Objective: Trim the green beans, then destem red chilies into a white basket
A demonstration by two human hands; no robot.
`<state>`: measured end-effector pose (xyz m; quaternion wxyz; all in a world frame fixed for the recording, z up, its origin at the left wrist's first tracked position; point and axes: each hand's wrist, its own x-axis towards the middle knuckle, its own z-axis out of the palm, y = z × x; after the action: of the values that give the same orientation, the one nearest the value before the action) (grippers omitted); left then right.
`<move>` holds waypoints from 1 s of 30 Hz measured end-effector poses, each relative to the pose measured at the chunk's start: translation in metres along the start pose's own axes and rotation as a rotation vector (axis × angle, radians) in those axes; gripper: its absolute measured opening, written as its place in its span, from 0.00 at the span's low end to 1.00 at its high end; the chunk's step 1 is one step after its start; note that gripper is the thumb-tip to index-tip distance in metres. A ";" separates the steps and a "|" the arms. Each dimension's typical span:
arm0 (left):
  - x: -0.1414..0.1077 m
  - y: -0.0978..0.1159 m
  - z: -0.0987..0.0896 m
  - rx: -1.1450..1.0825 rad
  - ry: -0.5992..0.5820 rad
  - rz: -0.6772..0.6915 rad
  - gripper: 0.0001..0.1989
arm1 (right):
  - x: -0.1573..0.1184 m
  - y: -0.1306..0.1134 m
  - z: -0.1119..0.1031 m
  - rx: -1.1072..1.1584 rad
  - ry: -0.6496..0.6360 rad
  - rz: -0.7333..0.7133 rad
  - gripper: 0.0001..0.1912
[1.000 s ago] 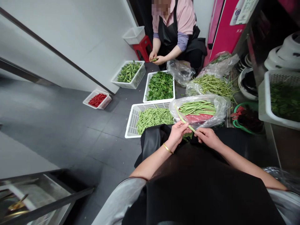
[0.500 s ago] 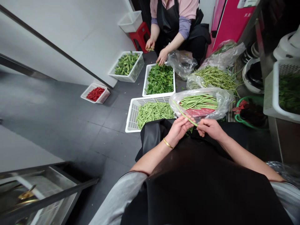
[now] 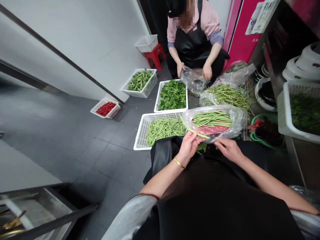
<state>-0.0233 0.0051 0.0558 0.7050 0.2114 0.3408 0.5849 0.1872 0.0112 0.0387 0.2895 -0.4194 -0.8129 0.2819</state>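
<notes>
My left hand [image 3: 189, 146], with a gold bangle at its wrist, is closed on a long green bean [image 3: 187, 127]. One end of the bean points away from me to the left; the other sticks out to the right past my fingers. Just beyond that end, my right hand [image 3: 229, 150] is pinched, apart from the bean; anything between its fingertips is too small to make out. Past both hands lies an open clear plastic bag [image 3: 239, 117] of whole green beans [image 3: 212, 117]. Left of it, a white basket [image 3: 141, 135] holds short pieces of green bean [image 3: 165, 130].
A co-worker [image 3: 196, 43] sits opposite, hands at a plastic bag [image 3: 193, 80]. Nearby stand baskets of leafy greens [image 3: 173, 95], cut green stalks [image 3: 140, 80] and red peppers [image 3: 106, 109]. Stems [image 3: 230, 95] lie beyond my bag. At right are a green basin [image 3: 253, 136] and a shelf basket [image 3: 285, 115].
My right hand has come away from the bean's near end and moved slightly right. The co-worker's hands have shifted from the leafy greens to the plastic bag. The view has tilted up a little.
</notes>
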 end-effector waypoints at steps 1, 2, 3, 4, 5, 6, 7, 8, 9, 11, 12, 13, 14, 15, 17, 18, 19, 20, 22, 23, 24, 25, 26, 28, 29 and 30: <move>0.001 0.003 -0.004 -0.016 -0.030 -0.017 0.12 | -0.008 0.006 0.004 0.052 -0.133 0.007 0.14; 0.001 0.005 -0.009 -0.024 -0.079 -0.059 0.12 | -0.013 0.012 0.007 0.109 -0.243 0.024 0.10; 0.002 0.006 -0.013 -0.021 -0.144 -0.126 0.11 | -0.016 0.015 0.008 0.177 -0.308 0.059 0.12; 0.001 0.007 -0.016 -0.010 -0.218 -0.209 0.11 | -0.016 0.017 0.009 0.264 -0.325 0.113 0.20; 0.000 0.006 -0.019 0.005 -0.291 -0.295 0.10 | -0.012 0.017 0.009 0.370 -0.299 0.175 0.28; -0.001 0.005 -0.020 0.021 -0.355 -0.376 0.10 | -0.004 0.014 0.008 0.487 -0.248 0.233 0.32; -0.002 0.004 -0.021 0.035 -0.405 -0.444 0.10 | 0.005 0.009 0.007 0.598 -0.207 0.276 0.32; -0.004 0.003 -0.020 0.047 -0.442 -0.504 0.10 | 0.015 0.003 0.007 0.688 -0.186 0.296 0.29; -0.006 0.001 -0.019 0.058 -0.465 -0.546 0.11 | 0.024 -0.003 0.008 0.740 -0.179 0.296 0.25; -0.009 -0.001 -0.017 0.074 -0.467 -0.572 0.14 | 0.037 -0.016 0.013 0.709 -0.156 0.248 0.18; -0.010 -0.003 -0.017 0.071 -0.449 -0.559 0.15 | 0.040 -0.020 0.017 0.626 -0.112 0.204 0.16; -0.011 -0.006 -0.016 0.061 -0.422 -0.538 0.16 | 0.040 -0.023 0.022 0.513 -0.043 0.147 0.15; -0.012 -0.009 -0.016 0.050 -0.393 -0.515 0.16 | 0.038 -0.025 0.027 0.383 0.038 0.081 0.13; -0.012 -0.012 -0.015 0.041 -0.363 -0.495 0.15 | 0.035 -0.025 0.031 0.251 0.112 0.015 0.12; -0.013 -0.020 -0.014 0.042 -0.305 -0.469 0.16 | 0.028 -0.023 0.037 0.048 0.208 -0.085 0.11; -0.014 -0.022 -0.013 0.055 -0.279 -0.459 0.17 | 0.026 -0.022 0.036 -0.005 0.220 -0.099 0.11; -0.015 -0.024 -0.011 0.078 -0.260 -0.450 0.17 | 0.025 -0.022 0.033 -0.027 0.212 -0.085 0.12; -0.017 -0.023 -0.010 0.112 -0.254 -0.442 0.18 | 0.024 -0.022 0.027 -0.013 0.175 -0.049 0.13; -0.019 -0.015 -0.009 0.251 -0.331 -0.449 0.19 | 0.022 -0.024 0.010 0.154 -0.038 0.052 0.15; -0.020 -0.009 -0.009 0.361 -0.421 -0.454 0.19 | 0.021 -0.024 0.001 0.296 -0.199 0.105 0.15; -0.019 -0.001 -0.010 0.487 -0.524 -0.446 0.19 | 0.018 -0.025 -0.008 0.460 -0.369 0.154 0.16; -0.017 0.007 -0.011 0.615 -0.612 -0.419 0.18 | 0.015 -0.025 -0.014 0.625 -0.526 0.201 0.17; -0.014 0.015 -0.013 0.727 -0.659 -0.370 0.17 | 0.011 -0.024 -0.017 0.765 -0.649 0.251 0.18; -0.006 0.024 -0.017 0.838 -0.567 -0.220 0.16 | 0.004 -0.022 -0.012 0.915 -0.761 0.345 0.21; -0.002 0.025 -0.018 0.835 -0.457 -0.143 0.16 | 0.002 -0.022 -0.004 0.932 -0.767 0.382 0.22; 0.001 0.023 -0.018 0.809 -0.350 -0.081 0.15 | 0.001 -0.022 0.006 0.923 -0.746 0.408 0.22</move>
<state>-0.0522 0.0097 0.0596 0.6349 0.5526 0.4260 0.3318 0.1712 0.0006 0.0502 0.0781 -0.2714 -0.5572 0.7809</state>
